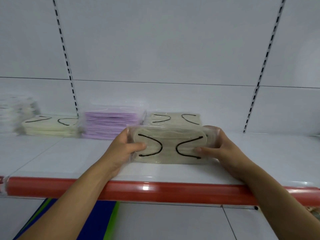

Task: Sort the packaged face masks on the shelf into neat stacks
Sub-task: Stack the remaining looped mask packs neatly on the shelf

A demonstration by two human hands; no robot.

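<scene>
Beige pack (pixel 170 142), frame centre, held at both ends by left hand (pixel 123 150) and right hand (pixel 223 149); beige stack (pixel 174 119) just behind, purple stack (pixel 112 123) centre-left

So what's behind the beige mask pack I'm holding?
Another stack of beige mask packs sits directly behind it on the shelf; the held pack hides that stack's lower front.

we see a beige pack of masks (pixel 170 146) in clear wrap, black ear loops facing us, tilted upright, in front and to the right of the lilac stack (pixel 112 124). a beige stack (pixel 174 119) sits just right of the lilac stack, a cream stack (pixel 50 126) just left, and a blurred white stack (pixel 17 113) farther left.
</scene>
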